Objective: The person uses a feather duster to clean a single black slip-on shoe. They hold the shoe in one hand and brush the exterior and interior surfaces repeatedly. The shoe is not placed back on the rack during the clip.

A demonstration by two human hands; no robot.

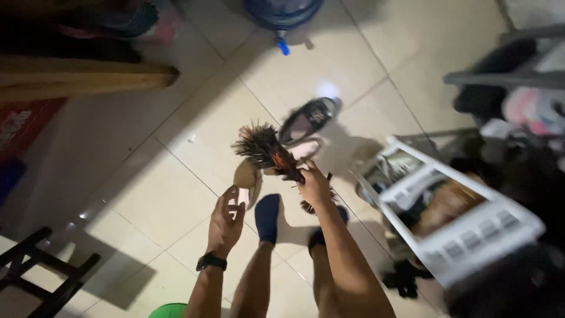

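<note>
The right hand has its fingers clamped on the handle of a bristly brush, held in the air above the tiled floor with the bristle head tilted up and left. The left hand hovers just beside it, fingers apart and empty, above a tan shoe; a dark shoe lies beyond, and a white laundry basket stands to the right.
</note>
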